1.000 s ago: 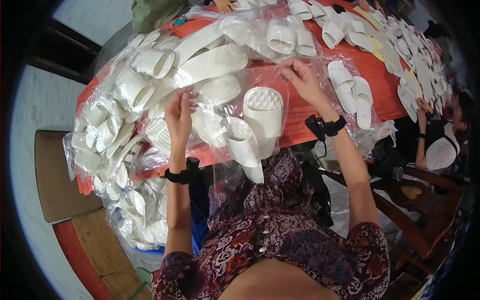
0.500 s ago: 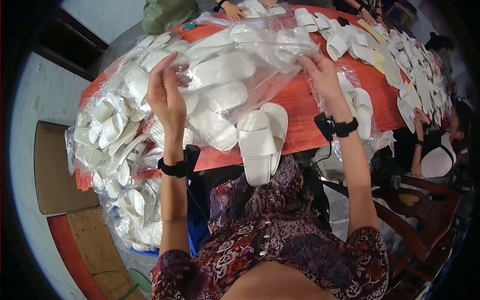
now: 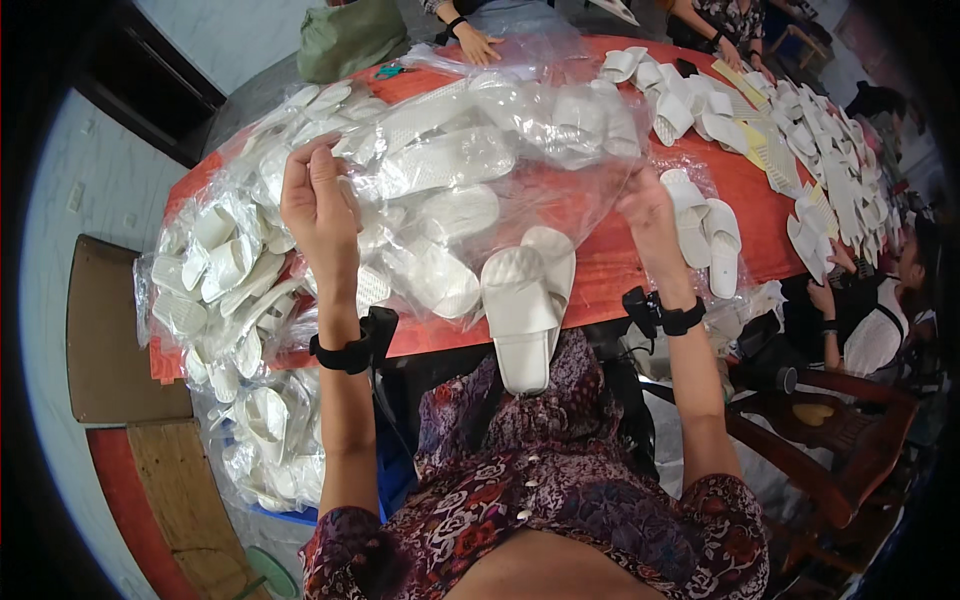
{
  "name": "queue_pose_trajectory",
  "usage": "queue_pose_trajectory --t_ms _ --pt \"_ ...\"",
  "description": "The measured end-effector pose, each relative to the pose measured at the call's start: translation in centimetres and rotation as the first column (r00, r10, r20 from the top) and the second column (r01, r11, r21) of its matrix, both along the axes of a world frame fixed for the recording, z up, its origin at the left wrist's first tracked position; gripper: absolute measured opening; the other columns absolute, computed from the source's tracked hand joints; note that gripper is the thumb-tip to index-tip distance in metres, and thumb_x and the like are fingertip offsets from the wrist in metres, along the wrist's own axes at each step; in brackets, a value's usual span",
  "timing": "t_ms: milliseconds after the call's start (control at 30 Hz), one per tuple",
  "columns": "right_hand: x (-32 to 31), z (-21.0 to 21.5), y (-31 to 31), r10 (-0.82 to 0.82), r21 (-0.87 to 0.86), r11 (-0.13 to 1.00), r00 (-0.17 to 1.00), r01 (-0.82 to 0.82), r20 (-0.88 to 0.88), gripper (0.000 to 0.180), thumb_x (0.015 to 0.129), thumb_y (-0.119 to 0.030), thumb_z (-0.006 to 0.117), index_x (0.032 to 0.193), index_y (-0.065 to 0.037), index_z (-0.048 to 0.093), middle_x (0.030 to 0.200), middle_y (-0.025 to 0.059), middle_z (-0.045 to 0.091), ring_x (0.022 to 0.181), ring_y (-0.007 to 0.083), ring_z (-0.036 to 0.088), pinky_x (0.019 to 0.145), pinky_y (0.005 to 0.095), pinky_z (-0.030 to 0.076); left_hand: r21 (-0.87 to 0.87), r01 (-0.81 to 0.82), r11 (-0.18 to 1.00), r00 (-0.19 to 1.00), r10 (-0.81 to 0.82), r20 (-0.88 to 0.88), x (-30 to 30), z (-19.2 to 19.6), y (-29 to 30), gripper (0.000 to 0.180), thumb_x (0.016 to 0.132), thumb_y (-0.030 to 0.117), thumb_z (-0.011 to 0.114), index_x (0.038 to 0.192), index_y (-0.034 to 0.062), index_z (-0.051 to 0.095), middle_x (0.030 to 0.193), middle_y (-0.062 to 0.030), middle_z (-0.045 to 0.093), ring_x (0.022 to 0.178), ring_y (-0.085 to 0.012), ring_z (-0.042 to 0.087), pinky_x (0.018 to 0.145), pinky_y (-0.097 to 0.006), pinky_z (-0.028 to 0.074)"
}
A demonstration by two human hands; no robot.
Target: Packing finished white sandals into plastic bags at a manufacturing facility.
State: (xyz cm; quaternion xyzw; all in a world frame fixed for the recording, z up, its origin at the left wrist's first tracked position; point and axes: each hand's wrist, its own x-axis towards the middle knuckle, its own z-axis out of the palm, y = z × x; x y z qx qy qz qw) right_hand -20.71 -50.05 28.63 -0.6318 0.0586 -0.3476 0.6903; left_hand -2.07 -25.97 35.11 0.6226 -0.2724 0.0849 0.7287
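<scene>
Stretched between my hands is a clear plastic bag (image 3: 575, 195), with white slippers visible through and beneath it. My left hand (image 3: 322, 205) is closed on the bag's left side, its fingertips partly hidden. The bag's right edge is pinched in my right hand (image 3: 652, 215). Just below the bag, a pair of white slippers (image 3: 520, 320) lies overlapped, soles down, jutting over the near table edge toward me. Beside my right hand, another white pair (image 3: 708, 230) rests on clear plastic.
Bagged slippers (image 3: 225, 250) are heaped on the left of the red table (image 3: 600, 270), with more bags (image 3: 275, 440) below. Loose white slippers (image 3: 820, 140) cover the right end. Across the table is a co-worker's hand (image 3: 474, 43). Teal scissors (image 3: 389, 71) lie nearby. A wooden chair (image 3: 830, 425) stands at right.
My right hand has moved down with the bag's edge, and my left hand slightly down and left. The co-worker's hand across the table has left the slippers it was touching.
</scene>
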Motion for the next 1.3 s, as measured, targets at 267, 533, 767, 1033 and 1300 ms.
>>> queue_pose_trajectory --t_ms 267,533,767,1033,1300 --pt "-2.2 -3.8 0.5 0.085 -0.020 0.996 0.974 -0.091 -0.208 0.020 0.095 -0.019 0.052 0.104 -0.003 0.058 0.081 -0.0007 0.059 0.074 0.0060 0.055 0.067 0.0205 0.044 -0.049 -0.006 0.999 0.999 0.008 0.044 -0.9 0.9 0.7 0.017 0.097 0.015 0.047 0.102 0.0029 0.057 0.070 -0.0004 0.056 0.043 0.0023 0.035 0.036 -0.015 0.023" --pt "-6.8 2.6 0.3 -0.175 0.063 0.979 0.954 0.196 -0.243 0.021 0.095 -0.022 0.052 0.086 -0.004 0.059 0.057 -0.0074 0.044 0.041 0.0007 0.037 0.038 0.0176 0.029 -0.193 0.147 0.970 0.972 -0.178 -0.154 -1.4 1.4 -1.2 0.018 0.095 0.018 0.052 0.101 0.0028 0.060 0.071 0.0019 0.057 0.047 0.0014 0.038 0.040 -0.015 0.028" --pt "-10.1 3.8 -1.8 -0.199 0.047 0.974 0.939 0.220 -0.279 0.022 0.096 -0.025 0.050 0.087 -0.006 0.058 0.057 -0.0081 0.041 0.043 -0.0010 0.032 0.037 0.0177 0.022 -0.186 0.229 0.955 0.792 -0.294 -0.535 -2.9 0.5 -4.3 0.020 0.095 0.025 0.052 0.100 0.0064 0.058 0.063 0.0039 0.050 0.044 -0.0014 0.041 0.039 -0.016 0.035" --pt "-9.1 -6.4 -4.1 -0.200 0.050 0.957 0.773 0.286 -0.602 0.022 0.093 -0.029 0.054 0.089 -0.009 0.061 0.057 -0.0086 0.042 0.041 0.0009 0.033 0.036 0.0194 0.025 -0.232 0.419 0.878 0.468 -0.427 -0.773 -4.3 -7.9 -4.6 0.042 0.093 0.036 0.051 0.119 0.0035 0.053 0.094 -0.0083 0.061 0.065 -0.0116 0.060 0.053 -0.024 0.049" --pt "-7.9 -16.2 -4.3 -0.360 -0.264 0.929 0.795 0.258 -0.488 0.031 0.093 -0.025 0.054 0.071 -0.002 0.054 0.058 -0.0036 0.042 0.051 0.0051 0.036 0.047 0.0239 0.030 0.205 0.649 0.733 0.602 -0.330 -0.727 -5.3 -17.1 -0.9 0.025 0.089 0.011 0.057 0.111 0.0006 0.052 0.091 -0.0107 0.065 0.066 -0.0143 0.063 0.055 -0.024 0.051"
